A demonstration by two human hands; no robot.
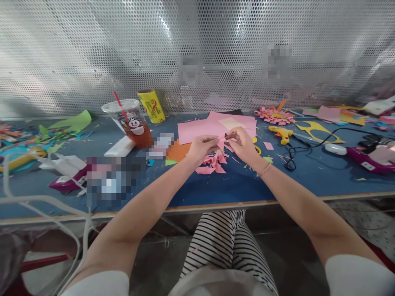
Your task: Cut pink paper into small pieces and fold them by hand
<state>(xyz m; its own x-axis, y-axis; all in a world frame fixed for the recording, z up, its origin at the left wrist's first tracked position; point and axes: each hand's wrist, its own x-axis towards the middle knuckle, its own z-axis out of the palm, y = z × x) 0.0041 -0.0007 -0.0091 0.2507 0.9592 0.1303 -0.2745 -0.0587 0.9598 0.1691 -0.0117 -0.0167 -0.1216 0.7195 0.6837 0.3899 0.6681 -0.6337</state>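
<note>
Both hands meet over the blue table (228, 187), in front of pink paper sheets (194, 129). My left hand (203, 147) pinches the left side of a small pink paper piece (221, 142). On its right side, my right hand (241, 144) has its fingers closed around the same piece. Just below the hands lies a heap of folded pink paper strips (212, 163). An orange sheet (178, 151) is partly hidden beside my left hand. The fingertips are small in view, so the exact fold of the piece cannot be made out.
A plastic cup with a red straw (135, 129) and a yellow can (152, 107) stand at the back left. On the right are a yellow glue gun (281, 134) with a black cord, a pink paper flower (274, 115) and yellow cut-out paper (319, 131). A perforated metal panel rises behind.
</note>
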